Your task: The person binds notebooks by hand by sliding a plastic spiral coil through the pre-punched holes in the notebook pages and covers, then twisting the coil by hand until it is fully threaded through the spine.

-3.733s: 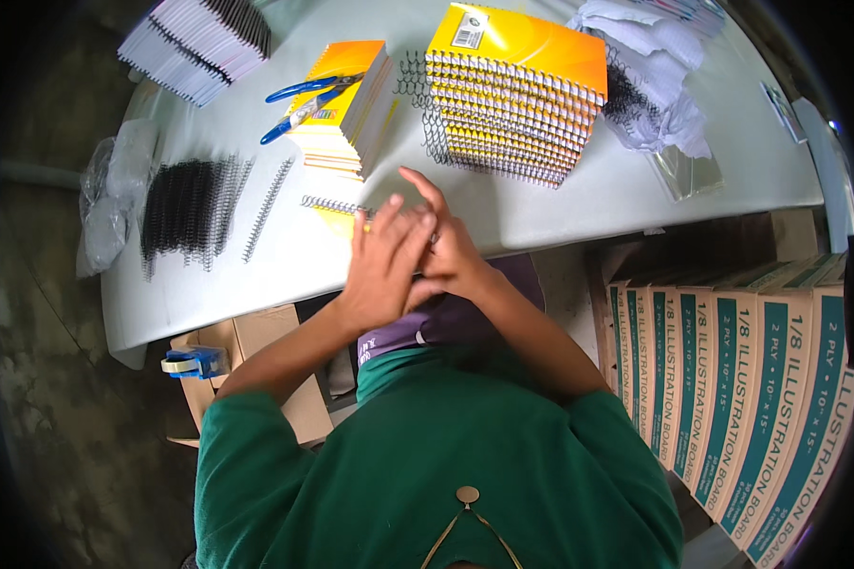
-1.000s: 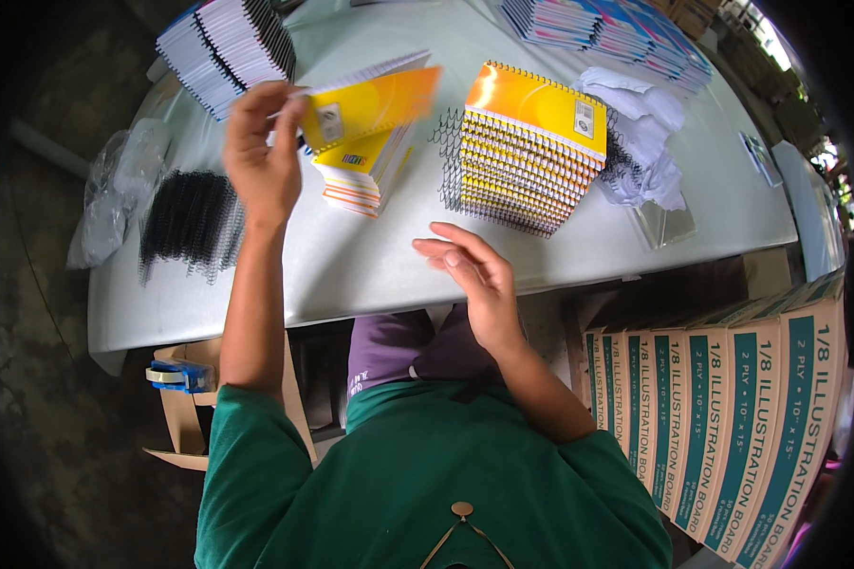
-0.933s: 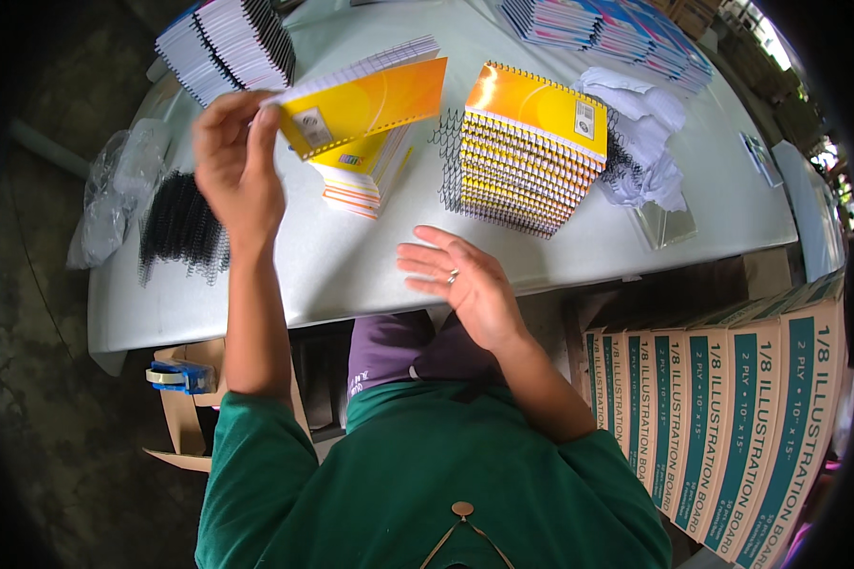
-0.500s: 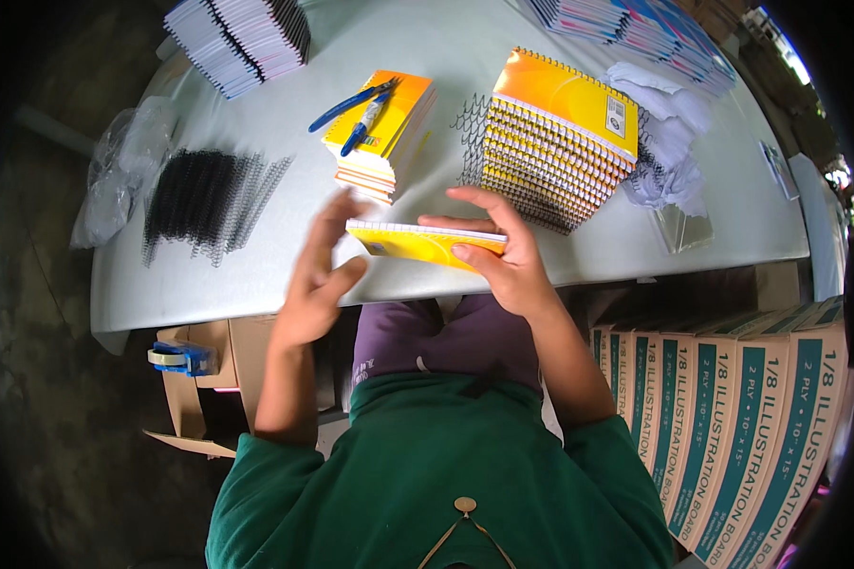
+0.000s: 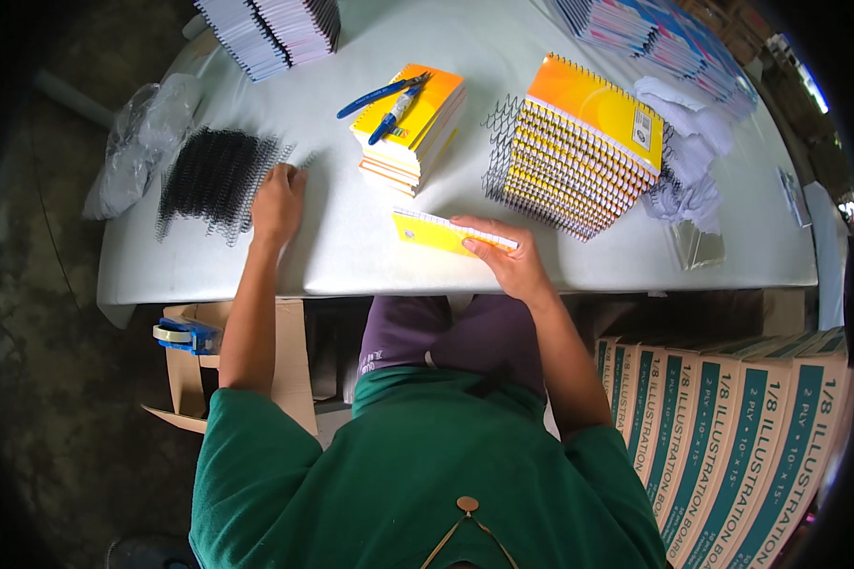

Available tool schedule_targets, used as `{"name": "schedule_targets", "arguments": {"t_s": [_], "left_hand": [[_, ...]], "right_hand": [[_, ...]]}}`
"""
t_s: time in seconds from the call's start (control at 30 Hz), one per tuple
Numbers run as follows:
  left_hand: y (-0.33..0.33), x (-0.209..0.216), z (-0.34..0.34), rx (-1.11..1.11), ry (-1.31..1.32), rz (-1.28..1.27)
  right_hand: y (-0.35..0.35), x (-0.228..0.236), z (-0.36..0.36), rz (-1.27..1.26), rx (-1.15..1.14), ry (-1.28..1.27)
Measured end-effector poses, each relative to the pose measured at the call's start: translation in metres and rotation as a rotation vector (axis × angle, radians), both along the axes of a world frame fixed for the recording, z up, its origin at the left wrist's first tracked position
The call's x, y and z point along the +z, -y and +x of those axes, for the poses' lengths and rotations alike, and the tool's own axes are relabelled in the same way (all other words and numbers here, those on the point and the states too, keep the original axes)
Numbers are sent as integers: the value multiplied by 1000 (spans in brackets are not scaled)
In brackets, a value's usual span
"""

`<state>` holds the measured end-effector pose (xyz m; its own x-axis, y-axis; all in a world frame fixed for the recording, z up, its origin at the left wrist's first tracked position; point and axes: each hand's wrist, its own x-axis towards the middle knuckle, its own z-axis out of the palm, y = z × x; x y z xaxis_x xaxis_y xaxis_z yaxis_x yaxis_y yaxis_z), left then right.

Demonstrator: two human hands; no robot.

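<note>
Head view shows a slim, rectangular, yellow-covered, white-paged notebook (image 5: pixel 436 237).

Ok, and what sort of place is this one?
Probably a stationery workshop: loose black coils and a stack of spiral-bound yellow notebooks share the table, with cardboard cartons lined up at the person's right.

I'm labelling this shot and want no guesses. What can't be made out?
In the head view:
What the left hand grips, if anything: hidden by the hand.
How many coils: too small, overlapping.
Upper-left stack, far end: cut off by top edge.
Part of held notebook: covered by right hand.
</note>
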<state>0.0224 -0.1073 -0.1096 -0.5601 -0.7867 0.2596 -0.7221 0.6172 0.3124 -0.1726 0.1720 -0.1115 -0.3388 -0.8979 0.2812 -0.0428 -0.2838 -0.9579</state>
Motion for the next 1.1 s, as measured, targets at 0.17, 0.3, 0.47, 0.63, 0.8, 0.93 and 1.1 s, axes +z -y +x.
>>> {"name": "schedule_targets", "arguments": {"t_s": [0.17, 0.3, 0.47, 0.63, 0.8, 0.93, 1.1], "left_hand": [[-67, 53, -10, -327, -455, 793], [-96, 53, -19, -519, -298, 843], [-99, 52, -26, -432, -243, 887], [-90, 68, -33, -307, -159, 1259], [-82, 72, -38, -169, -208, 1420], [-79, 67, -40, -618, -394, 1108], [-84, 87, -47, -856, -27, 295]], "right_hand": [[0, 6, 2, 50, -67, 100], [1, -2, -2, 48, -62, 31], [2, -2, 1, 44, -82, 54], [1, -5, 1, 41, -112, 1], [1, -9, 2, 18, -106, -35], [-1, -5, 3, 28, -110, -4], [2, -7, 6, 54, -136, 75]]}}
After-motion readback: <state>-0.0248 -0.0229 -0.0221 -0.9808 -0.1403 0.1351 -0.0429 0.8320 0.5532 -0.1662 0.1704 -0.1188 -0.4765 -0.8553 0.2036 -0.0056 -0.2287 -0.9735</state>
